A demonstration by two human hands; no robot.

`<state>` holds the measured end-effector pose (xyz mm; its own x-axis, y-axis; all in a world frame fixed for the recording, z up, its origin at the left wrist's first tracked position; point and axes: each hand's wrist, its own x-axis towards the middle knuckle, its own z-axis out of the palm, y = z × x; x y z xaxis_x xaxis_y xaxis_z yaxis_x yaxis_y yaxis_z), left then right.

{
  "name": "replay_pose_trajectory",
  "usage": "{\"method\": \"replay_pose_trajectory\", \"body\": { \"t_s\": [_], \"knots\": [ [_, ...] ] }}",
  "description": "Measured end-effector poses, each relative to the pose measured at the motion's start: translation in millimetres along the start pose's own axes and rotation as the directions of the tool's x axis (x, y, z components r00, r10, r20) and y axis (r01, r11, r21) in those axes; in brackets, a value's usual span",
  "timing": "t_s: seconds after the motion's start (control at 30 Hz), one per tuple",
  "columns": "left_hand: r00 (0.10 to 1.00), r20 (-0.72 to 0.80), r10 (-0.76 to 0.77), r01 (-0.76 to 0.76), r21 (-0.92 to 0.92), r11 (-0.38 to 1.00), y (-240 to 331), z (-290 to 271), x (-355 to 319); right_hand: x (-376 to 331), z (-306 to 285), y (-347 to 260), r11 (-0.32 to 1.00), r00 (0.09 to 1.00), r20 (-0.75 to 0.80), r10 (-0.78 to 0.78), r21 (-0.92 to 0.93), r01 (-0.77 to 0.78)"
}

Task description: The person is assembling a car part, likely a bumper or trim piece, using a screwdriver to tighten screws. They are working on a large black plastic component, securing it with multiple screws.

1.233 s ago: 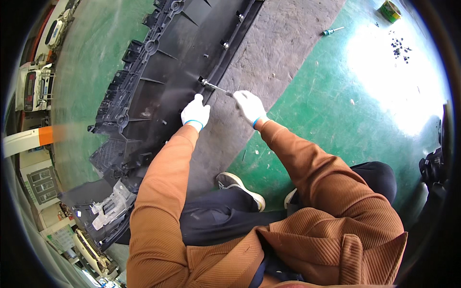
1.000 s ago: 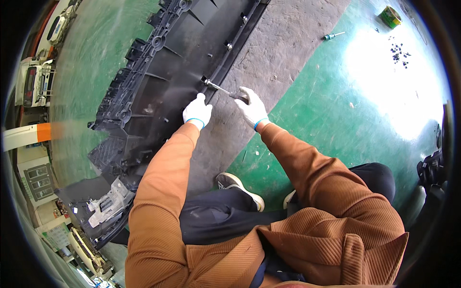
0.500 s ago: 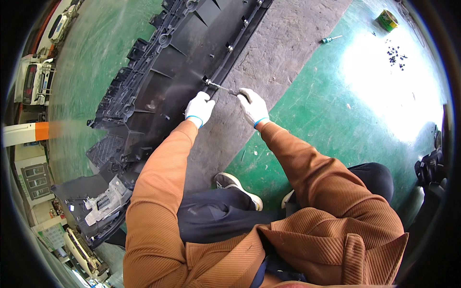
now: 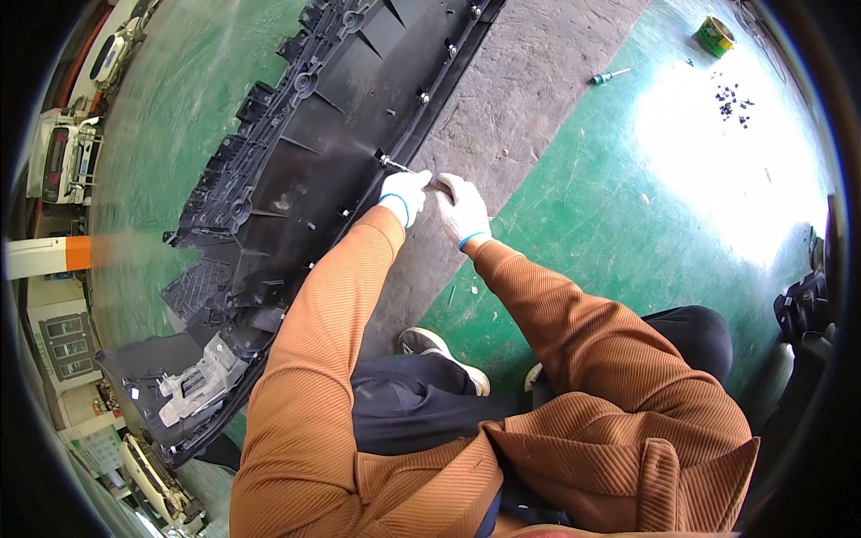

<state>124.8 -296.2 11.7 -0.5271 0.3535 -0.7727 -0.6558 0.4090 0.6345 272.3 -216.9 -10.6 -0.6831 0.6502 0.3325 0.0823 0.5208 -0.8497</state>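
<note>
A black bumper (image 4: 296,179) lies inner side up on the green floor (image 4: 610,206), overlapping a grey concrete strip (image 4: 529,99). Both gloved hands meet at its near edge: left hand (image 4: 404,195) steadies, right hand (image 4: 462,208) is clamped around a screwdriver (image 4: 408,169) set on one fastener. Judging by the clips (image 4: 731,97) scattered near a small can (image 4: 715,36), several fasteners are out; others remain along the edge.

Both hands (image 4: 433,199) have drawn closer together — gripping the screwdriver (image 4: 405,168).
</note>
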Motion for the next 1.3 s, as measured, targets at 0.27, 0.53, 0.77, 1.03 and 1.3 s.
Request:
{"method": "replay_pose_trajectory", "body": {
  "t_s": [0.27, 0.53, 0.77, 1.03, 1.3],
  "knots": [
    [0.994, -0.083, 0.072, -0.067, 0.066, 0.996, -22, -21, 5, 11, -8, -15, 0.473, 0.537, 0.675, 0.506, 0.304, -0.827],
    [0.998, 0.032, 0.057, -0.058, 0.037, 0.998, -14, -10, 12, 10, 13, 25, 0.375, 0.560, 0.586, 0.585, 0.417, -0.828],
    [0.999, -0.045, -0.008, 0.022, 0.336, 0.942, 6, -3, -1, 3, 1, 8, 0.934, 0.933, 0.262, 0.246, 0.194, -0.300],
    [0.916, 0.396, 0.058, -0.049, -0.034, 0.998, 2, -101, -68, 18, 9, 9, 0.910, 0.914, 0.262, 0.310, 0.195, -0.365],
    [0.922, 0.362, 0.138, -0.037, -0.271, 0.962, -83, -120, -141, 27, -10, -7, -0.153, 0.356, 0.768, 0.533, 0.501, -0.852]
  ]
}}
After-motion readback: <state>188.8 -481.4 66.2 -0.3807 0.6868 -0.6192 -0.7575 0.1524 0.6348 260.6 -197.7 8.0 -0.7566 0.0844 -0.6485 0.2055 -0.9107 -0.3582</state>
